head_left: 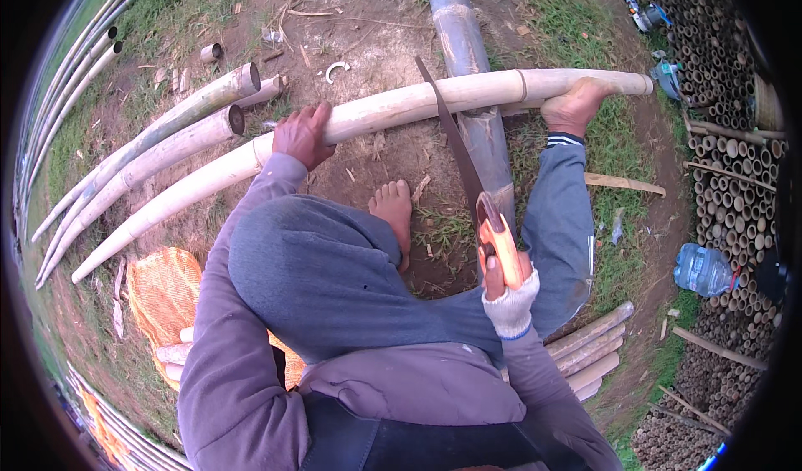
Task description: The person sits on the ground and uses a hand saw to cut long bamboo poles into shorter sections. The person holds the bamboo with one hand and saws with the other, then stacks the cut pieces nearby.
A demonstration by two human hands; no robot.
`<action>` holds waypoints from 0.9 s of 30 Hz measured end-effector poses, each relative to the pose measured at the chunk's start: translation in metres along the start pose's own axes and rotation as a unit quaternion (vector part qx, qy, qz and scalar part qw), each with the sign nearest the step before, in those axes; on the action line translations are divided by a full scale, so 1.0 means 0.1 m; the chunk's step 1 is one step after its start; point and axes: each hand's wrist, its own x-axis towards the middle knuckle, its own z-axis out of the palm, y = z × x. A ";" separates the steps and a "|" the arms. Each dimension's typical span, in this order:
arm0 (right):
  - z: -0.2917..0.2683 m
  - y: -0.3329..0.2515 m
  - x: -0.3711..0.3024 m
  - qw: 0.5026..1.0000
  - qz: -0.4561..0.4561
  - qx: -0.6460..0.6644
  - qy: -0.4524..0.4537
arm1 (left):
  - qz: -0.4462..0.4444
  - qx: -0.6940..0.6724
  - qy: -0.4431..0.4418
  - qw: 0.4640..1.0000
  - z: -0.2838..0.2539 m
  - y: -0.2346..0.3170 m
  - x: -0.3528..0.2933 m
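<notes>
A long pale bamboo pole (401,103) lies across a thick grey-blue bamboo log (464,41) on the dirt. My left hand (302,134) is bare and presses down on the pole, fingers wrapped over its top. My right hand (508,291) wears a white glove and grips the orange handle of a hand saw (455,141). The saw's dark blade slants up across the pole, just right of my left hand. My right foot (575,103) rests on the pole near its thick end. My bare left foot (394,208) stands on the ground below the pole.
Two more bamboo poles (167,137) lie at the left. Stacked bamboo with round cut ends (727,179) fills the right side, a plastic water bottle (702,269) beside it. An orange mesh sack (163,291) and short split bamboo pieces (595,346) lie close to me.
</notes>
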 end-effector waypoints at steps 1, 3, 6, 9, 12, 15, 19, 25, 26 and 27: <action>0.23 0.10 0.29 1.000 -0.013 -0.010 0.022 | 0.005 -0.012 0.001 1.000 0.01 0.00 0.01; 0.68 0.13 1.13 0.998 -0.045 -0.019 0.049 | 0.015 -0.027 0.002 1.000 0.00 0.07 0.06; 0.79 0.10 1.36 0.998 -0.002 0.020 0.057 | 0.013 -0.031 -0.010 0.999 -0.04 0.07 0.06; 0.45 0.08 0.65 0.993 -0.104 -0.017 0.047 | -0.014 -0.018 -0.004 1.000 -0.05 -0.08 0.01; -0.25 -0.14 -0.37 0.998 0.052 0.007 -0.018 | -0.009 -0.023 -0.017 1.000 -0.04 -0.01 -0.04; -0.13 -0.01 -0.30 0.997 0.075 0.023 0.002 | -0.006 -0.011 -0.014 1.000 -0.05 0.03 -0.03; 0.70 0.20 1.19 0.997 -0.045 -0.036 0.059 | 0.013 -0.028 0.000 1.000 0.00 0.08 0.11; 0.36 -0.03 0.55 0.998 0.041 0.053 0.020 | 0.001 -0.003 0.007 1.000 -0.07 -0.03 0.04; 0.06 -0.18 0.20 0.997 0.079 0.026 -0.008 | -0.002 -0.005 -0.003 1.000 -0.06 -0.05 -0.03; -0.15 -0.22 -0.08 0.995 0.093 0.031 -0.017 | -0.002 -0.008 -0.006 1.000 -0.04 -0.03 -0.05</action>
